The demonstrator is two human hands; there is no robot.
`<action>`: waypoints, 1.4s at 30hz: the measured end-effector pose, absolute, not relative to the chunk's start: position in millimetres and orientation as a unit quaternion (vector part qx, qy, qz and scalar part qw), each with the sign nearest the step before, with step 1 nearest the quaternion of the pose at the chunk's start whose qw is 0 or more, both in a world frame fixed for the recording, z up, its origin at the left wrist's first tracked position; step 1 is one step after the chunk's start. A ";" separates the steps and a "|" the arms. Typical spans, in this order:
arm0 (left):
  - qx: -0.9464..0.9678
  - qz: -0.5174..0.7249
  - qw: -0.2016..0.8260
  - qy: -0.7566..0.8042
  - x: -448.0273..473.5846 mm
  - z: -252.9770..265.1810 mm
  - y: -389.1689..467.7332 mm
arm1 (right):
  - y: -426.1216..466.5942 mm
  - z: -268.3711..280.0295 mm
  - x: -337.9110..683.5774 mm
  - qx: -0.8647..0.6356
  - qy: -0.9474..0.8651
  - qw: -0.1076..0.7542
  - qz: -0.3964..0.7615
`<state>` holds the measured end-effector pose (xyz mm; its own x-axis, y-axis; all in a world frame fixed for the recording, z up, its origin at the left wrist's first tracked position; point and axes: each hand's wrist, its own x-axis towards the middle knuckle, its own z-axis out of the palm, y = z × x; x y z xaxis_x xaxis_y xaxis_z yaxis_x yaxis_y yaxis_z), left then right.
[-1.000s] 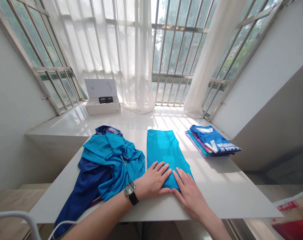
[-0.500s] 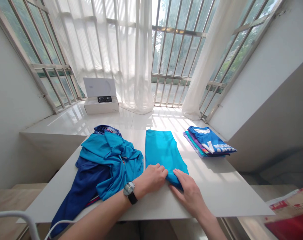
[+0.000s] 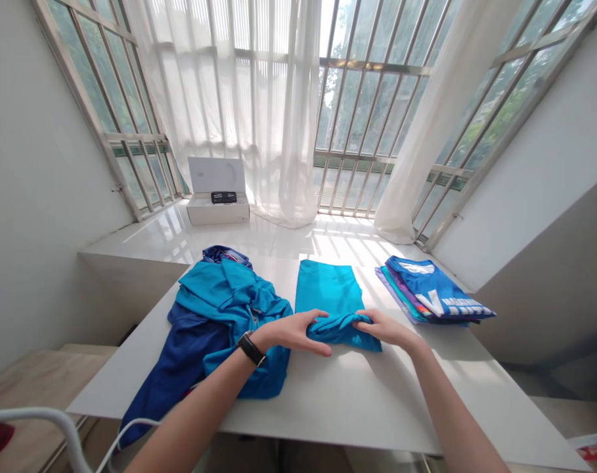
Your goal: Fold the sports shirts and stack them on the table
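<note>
A folded teal garment (image 3: 328, 282) lies on the white table in front of me, its near edge lifted and rolled up in loose folds. My right hand (image 3: 384, 328) pinches the right end of that rolled edge between thumb and fingers. At the left end, my left hand (image 3: 293, 332) has thumb and fingers spread apart around the fold, its fingertips touching the cloth. A watch with a black strap (image 3: 251, 349) is on my left wrist. Beside my left forearm lies a loose heap of clothes: a crumpled teal garment (image 3: 224, 289) over a dark blue one (image 3: 194, 345).
A neat stack of folded shirts (image 3: 431, 289), blue with white lettering on top, stands on the right of the table (image 3: 357, 407). On the windowsill behind, an open white box (image 3: 218, 211) holds a black item. A white cable (image 3: 37, 414) runs at the lower left.
The near edge of the teal garment has been lifted and turned up away from me. My left hand has opened out, my right hand has closed on the cloth. The view has shifted slightly left.
</note>
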<state>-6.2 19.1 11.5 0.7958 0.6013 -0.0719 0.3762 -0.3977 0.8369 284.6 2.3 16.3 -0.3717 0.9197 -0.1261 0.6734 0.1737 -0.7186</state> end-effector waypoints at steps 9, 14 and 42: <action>0.798 0.229 0.304 0.467 1.2 -16.4 43.2 | 23.4 -3.7 303.8 -0.559 -0.685 0.199 0.422; 0.792 0.227 0.237 0.516 2.6 -20.4 44.3 | 25.6 -7.4 309.3 -0.575 -0.710 0.208 0.349; 0.867 0.191 0.171 0.426 2.5 -25.7 83.7 | 30.1 -30.5 301.1 -0.568 -0.752 0.280 0.181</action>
